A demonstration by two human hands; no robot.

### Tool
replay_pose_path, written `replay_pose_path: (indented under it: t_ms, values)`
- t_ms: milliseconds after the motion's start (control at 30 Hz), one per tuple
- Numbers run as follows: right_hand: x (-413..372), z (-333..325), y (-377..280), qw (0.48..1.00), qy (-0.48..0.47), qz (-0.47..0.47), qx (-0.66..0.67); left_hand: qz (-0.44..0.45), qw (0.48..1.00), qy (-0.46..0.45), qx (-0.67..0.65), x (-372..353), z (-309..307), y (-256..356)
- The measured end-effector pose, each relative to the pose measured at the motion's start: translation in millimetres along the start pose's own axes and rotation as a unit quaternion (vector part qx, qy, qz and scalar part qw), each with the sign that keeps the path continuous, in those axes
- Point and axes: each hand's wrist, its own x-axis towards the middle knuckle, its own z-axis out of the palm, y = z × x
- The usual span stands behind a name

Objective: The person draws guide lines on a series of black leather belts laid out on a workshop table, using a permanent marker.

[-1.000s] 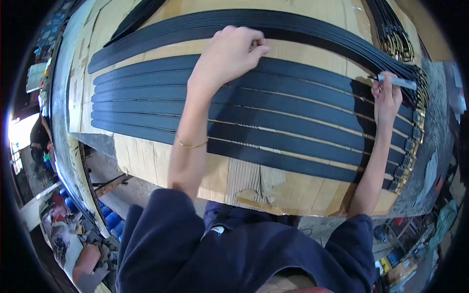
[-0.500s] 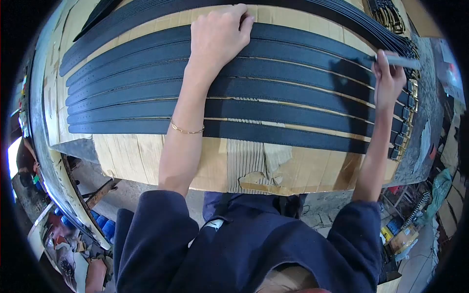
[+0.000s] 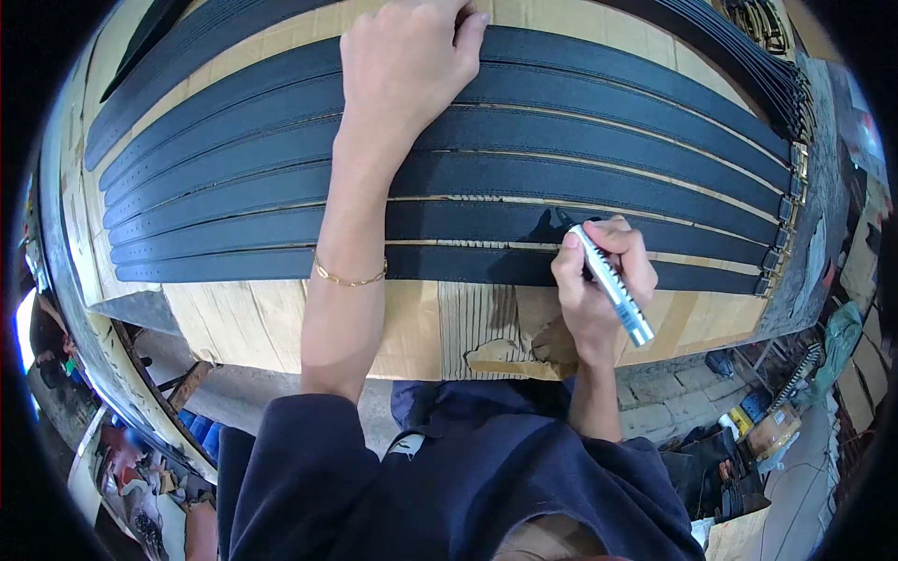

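Note:
Several black belts (image 3: 524, 168) lie side by side across a cardboard-covered table, their buckles (image 3: 781, 229) at the right and punched tips at the left. My left hand (image 3: 412, 56) rests closed near the far edge of the laid-out belts; whatever its fingers hold, if anything, is hidden. In my right hand (image 3: 603, 271) is a silver paint marker (image 3: 613, 285), its dark tip pointing up and left over the nearer belts.
A dense stack of black belts (image 3: 711, 56) lies at the back right. Cardboard (image 3: 374, 327) covers the table's near edge. Scraps and boxes (image 3: 772, 430) sit on the floor at the lower right.
My right hand has moved left and nearer to me with the marker, from the buckle end to the middle of the belts. My left hand appears slightly farther up and left.

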Motion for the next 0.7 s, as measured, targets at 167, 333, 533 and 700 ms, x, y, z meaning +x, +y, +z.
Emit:
replay_pose_path:
  t_ms: [167,333,533,700]
  values:
    - [-0.9,3.2,-1.6,0.996,-0.012,-0.067,-0.059,-0.008,0.999,-0.005,-0.035,0.8,-0.6,2.1]
    - [2.9,4.2,-4.2,0.997,-0.016,-0.058,-0.055,-0.014,1.000,0.011,-0.019,-1.3,6.1,-0.6]
    - [3.1,5.6,-2.1,0.996,-0.028,-0.073,-0.044,-0.041,0.999,-0.005,-0.017,-1.1,5.6,1.1]
    - [-0.1,4.2,-0.2,0.995,-0.022,-0.085,-0.055,-0.059,0.998,-0.024,-0.023,2.1,-0.7,6.1]
